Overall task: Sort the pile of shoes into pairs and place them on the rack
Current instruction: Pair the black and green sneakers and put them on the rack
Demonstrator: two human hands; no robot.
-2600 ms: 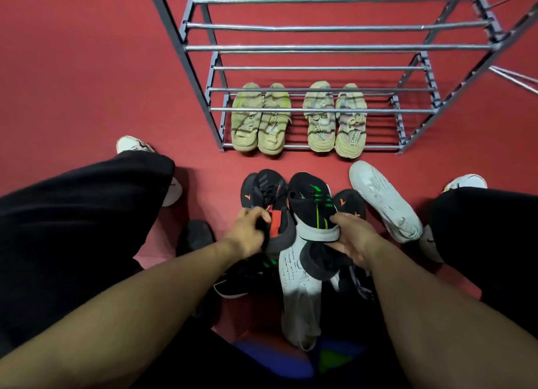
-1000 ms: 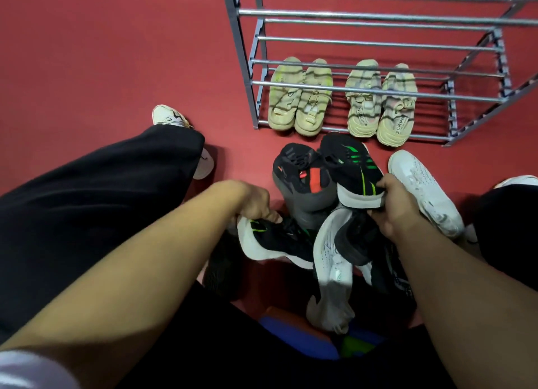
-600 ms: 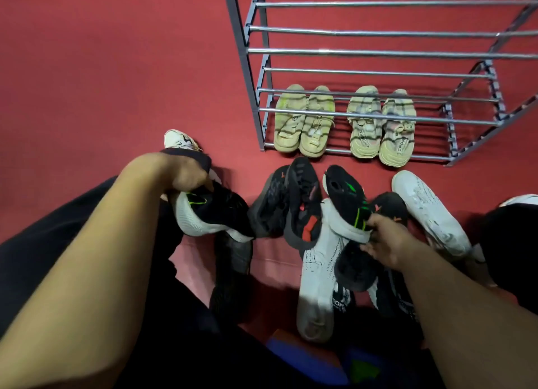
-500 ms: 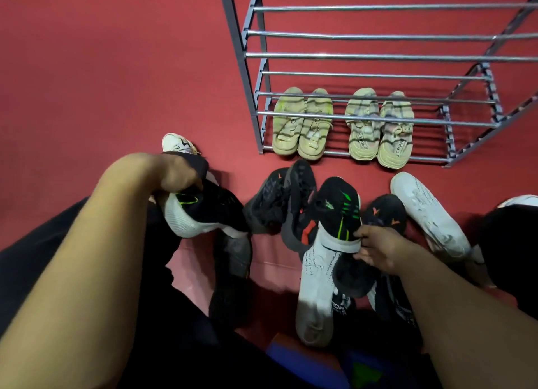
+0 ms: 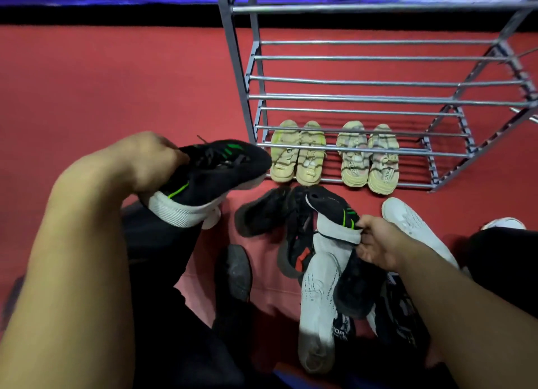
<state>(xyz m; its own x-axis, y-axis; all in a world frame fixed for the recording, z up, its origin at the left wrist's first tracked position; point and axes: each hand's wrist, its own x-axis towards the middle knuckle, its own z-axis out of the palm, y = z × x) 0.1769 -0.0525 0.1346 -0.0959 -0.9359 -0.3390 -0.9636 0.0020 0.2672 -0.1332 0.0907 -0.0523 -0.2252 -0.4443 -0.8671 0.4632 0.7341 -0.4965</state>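
A matching black-and-green sneaker in each hand, in front of the rack.

The left hand (image 5: 151, 161) grips one black sneaker with green stripes (image 5: 215, 170) by its heel, lifted clear of the red floor (image 5: 116, 82). The right hand (image 5: 378, 246) pinches the white heel of its twin (image 5: 334, 213), which lies on the shoe pile (image 5: 314, 272). Two pairs of pale sandals (image 5: 334, 155) sit side by side on the bottom shelf of the metal rack (image 5: 378, 97). A white sneaker (image 5: 413, 225) lies just right of the pile.

Indoor room with red carpet floor (image 5: 116, 82) and a metal shoe rack (image 5: 378, 97).
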